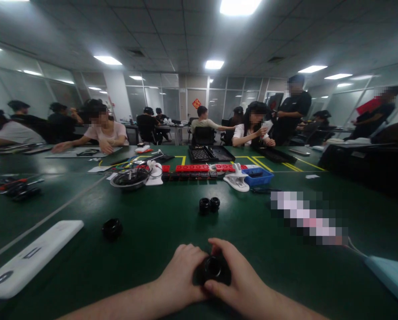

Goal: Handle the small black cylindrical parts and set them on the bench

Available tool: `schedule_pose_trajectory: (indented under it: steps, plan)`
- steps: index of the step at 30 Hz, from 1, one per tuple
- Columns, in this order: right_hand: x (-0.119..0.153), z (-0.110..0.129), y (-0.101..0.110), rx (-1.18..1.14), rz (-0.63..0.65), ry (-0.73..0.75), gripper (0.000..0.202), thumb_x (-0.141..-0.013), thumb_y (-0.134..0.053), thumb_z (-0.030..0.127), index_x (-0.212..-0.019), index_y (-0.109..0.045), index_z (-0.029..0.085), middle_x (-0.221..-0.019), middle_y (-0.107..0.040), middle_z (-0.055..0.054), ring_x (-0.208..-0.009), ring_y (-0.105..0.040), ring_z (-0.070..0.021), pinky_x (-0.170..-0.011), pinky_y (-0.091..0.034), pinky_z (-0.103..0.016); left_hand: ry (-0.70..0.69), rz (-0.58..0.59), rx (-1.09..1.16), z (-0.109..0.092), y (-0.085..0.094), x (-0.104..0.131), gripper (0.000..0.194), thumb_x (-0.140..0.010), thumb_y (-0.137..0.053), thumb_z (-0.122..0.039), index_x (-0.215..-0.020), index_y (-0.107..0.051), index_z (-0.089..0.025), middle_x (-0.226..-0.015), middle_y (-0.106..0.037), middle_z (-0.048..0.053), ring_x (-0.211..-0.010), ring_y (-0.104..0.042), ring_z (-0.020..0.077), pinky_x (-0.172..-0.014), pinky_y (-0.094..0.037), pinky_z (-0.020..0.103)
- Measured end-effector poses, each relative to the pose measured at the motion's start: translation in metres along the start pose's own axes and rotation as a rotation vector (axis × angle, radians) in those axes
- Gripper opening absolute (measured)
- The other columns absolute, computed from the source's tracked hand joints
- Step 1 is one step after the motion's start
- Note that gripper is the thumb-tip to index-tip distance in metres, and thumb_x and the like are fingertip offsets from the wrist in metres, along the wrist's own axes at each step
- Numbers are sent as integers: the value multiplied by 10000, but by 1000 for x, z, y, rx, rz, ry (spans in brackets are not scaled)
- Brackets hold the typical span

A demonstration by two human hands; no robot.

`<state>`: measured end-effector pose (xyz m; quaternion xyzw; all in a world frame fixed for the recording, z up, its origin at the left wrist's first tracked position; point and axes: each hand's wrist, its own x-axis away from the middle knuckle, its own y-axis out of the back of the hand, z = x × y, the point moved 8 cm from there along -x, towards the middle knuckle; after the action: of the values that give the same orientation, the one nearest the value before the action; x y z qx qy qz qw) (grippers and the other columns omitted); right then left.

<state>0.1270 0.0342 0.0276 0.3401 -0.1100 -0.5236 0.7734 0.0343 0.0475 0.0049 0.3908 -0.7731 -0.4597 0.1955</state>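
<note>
Close in front of me, a glossy black ring-shaped part [214,266] with a round hole in its top is between my two hands. My right hand [237,271] curves round it, thumb at the near side and index finger at the far side. My left hand [184,273] presses against its left side, with the fingertips partly hidden. Farther out on the green table stand two similar black ring-shaped parts [204,205], side by side. Another black part [112,229] lies to the left.
A long white device [35,255] lies at the left. Across the middle are a dark round bowl [129,180], a row of red pieces [203,168], a white clamp-like stand [238,180] and a blue bin [259,176]. A light-blue item [394,278] sits at right. People work beyond.
</note>
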Motion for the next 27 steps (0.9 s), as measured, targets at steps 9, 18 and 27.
schedule_pose_trajectory:
  steps: [9, 18, 27]
  plan:
    - [2, 13, -1, 0, 37, 76, 713, -611, -627, 171, -1264, -343, 141, -1259, -456, -158, -1136, -449, -291, -951, -367, -453, -22, -33, 58, 4, -1, 1, 390, -633, -711, -412, -914, -560, -188, -902, -566, 18, -821, -483, 212, -744, -352, 321]
    - [3, 18, -1, 6, 56, 203, 685, -582, -516, 83, -1246, -367, 161, -1207, -499, -123, -1114, -463, -261, -949, -363, -430, -5, -24, 65, 3, 1, 2, 460, -620, -712, -330, -1030, -526, -233, -973, -556, 9, -851, -479, 213, -760, -348, 320]
    - [-7, 10, 9, 116, -51, 95, 583, -595, -677, 264, -1126, -467, 145, -990, -568, -98, -927, -520, -262, -839, -421, -426, -16, -24, -9, 2, -1, 0, 327, -646, -693, -404, -850, -546, -194, -858, -561, 4, -794, -487, 202, -719, -347, 311]
